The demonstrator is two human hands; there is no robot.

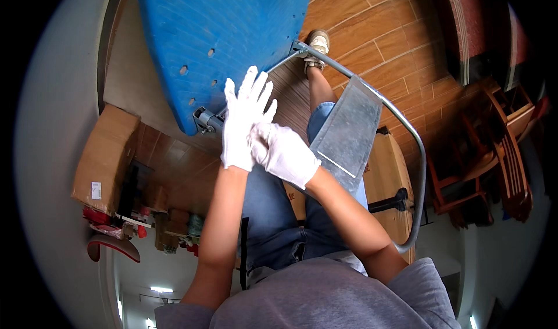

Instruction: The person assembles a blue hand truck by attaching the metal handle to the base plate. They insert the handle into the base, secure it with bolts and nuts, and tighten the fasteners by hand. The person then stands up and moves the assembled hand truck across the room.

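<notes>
Hands together: left hand [245, 111] white-gloved, fingers spread; right hand [286, 154], likewise gloved, clamped on left glove [235, 143] near wrist. Blue panel [226, 27] beyond; bent metal tube [422, 166] at right.

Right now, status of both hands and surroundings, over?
Left hand: white fabric glove on, fingers spread. Right hand: matching glove, fingers curled against left glove, grip unclear. Blue perforated board beyond; grey metal panel at right.
</notes>
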